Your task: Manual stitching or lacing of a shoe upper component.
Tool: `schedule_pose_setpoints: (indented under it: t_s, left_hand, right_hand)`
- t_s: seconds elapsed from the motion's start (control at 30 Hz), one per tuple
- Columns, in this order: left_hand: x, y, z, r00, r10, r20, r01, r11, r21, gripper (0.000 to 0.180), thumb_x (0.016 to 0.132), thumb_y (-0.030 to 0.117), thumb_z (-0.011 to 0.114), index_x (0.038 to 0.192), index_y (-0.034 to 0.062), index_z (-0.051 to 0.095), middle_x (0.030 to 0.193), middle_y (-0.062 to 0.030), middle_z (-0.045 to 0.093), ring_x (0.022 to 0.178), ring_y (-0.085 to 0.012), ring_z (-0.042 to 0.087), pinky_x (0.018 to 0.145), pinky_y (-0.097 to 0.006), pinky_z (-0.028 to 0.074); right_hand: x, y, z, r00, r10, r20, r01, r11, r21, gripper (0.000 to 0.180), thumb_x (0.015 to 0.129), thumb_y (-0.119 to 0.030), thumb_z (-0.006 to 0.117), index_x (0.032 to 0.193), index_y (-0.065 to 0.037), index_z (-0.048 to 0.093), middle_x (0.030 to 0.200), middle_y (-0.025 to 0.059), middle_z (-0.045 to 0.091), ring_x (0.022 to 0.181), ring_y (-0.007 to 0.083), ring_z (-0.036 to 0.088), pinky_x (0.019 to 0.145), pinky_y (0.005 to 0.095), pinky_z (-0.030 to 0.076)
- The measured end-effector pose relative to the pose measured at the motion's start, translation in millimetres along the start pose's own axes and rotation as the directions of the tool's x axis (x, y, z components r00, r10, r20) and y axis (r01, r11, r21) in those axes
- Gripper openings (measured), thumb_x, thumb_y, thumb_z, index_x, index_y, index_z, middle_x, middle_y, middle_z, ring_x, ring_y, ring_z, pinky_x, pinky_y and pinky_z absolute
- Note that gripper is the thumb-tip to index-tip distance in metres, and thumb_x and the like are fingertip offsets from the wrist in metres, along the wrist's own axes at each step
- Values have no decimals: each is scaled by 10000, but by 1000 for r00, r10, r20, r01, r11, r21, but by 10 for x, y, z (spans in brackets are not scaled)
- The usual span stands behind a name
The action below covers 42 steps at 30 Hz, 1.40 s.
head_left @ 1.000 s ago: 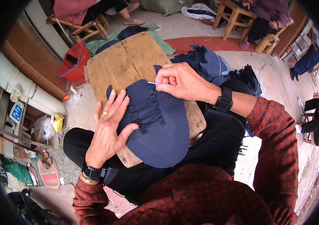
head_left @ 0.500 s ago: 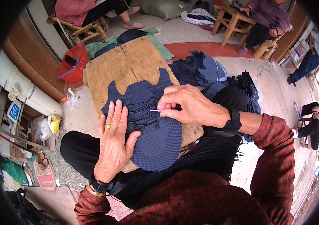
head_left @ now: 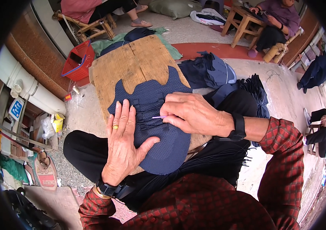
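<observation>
Pressing left grip (head_left: 123, 148): flat on the fabric (head_left: 166, 147), fingers slightly apart, holding nothing, seemingly so it cannot slide.
Right grip (head_left: 195, 115): thumb and finger clamped on the stick (head_left: 157, 117), probably for fine control.
Fabric: under both grips, cords (head_left: 149, 109) between them.
Counter (head_left: 113, 65): worn wood, beneath the fabric and beyond the grips.
Room: basket (head_left: 84, 71) ahead-left of the left grip; cloth pile (head_left: 205, 73) beyond the right; seated person (head_left: 280, 19) farther off.

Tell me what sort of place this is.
Probably a small, informal fabric-work spot, though I can't be sure: a dark-blue textured fabric piece lies on a worn brown wooden tabletop under the person's bare left hand, and a loose heap of dark-blue fabric pieces lies nearby.
</observation>
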State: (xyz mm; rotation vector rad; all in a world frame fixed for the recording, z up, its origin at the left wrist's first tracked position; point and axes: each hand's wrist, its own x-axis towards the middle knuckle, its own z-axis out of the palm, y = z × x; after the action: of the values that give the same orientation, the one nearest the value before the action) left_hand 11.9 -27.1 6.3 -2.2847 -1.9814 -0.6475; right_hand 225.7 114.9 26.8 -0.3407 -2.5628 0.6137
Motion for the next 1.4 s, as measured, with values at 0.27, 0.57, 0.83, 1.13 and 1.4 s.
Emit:
schedule_pose_setpoints:
  t_s: [0.27,0.57,0.83,1.13,1.4]
  left_hand:
    - [3,16,24,1000,-22,-3,22,1000,13,987,857,519,769,1506,-121,390,1615,-315,319,1539,-429,269,1235,-555,199]
    - [-11,-13,21,999,-17,-34,17,1000,-3,989,849,497,786,1521,-108,383,1610,-304,339,1535,-431,277,1231,-563,207]
    - [-51,-28,-31,984,-82,-159,14,920,-391,340,782,118,863,1044,49,658,1482,-212,564,1472,-433,407,1227,-555,234]
    - [25,39,-67,995,-43,-89,11,942,-335,150,847,83,780,941,22,680,1465,-232,581,1462,-431,433,1213,-536,289]
    - [56,5,-90,998,-55,14,57,953,-297,113,849,77,717,868,48,609,1613,-289,366,1542,-426,287,1247,-558,102]
  right_hand:
    - [-26,-31,7,998,48,40,-50,998,27,135,917,-153,679,925,-29,625,849,130,594,857,344,629,737,445,492]
    - [-9,61,-139,965,240,106,-260,930,259,190,900,-176,762,923,1,698,772,80,621,637,172,604,589,341,465]
    - [-33,142,-142,976,207,65,-216,951,221,142,880,-113,783,910,-6,695,750,38,586,623,117,577,565,293,456]
    - [-108,203,-66,985,173,-11,-165,956,242,117,853,-74,791,874,-15,692,742,37,575,614,128,563,572,315,449]
    - [-67,190,-80,984,177,15,-175,953,248,125,831,-114,794,841,-27,705,756,69,626,669,195,650,598,353,489]
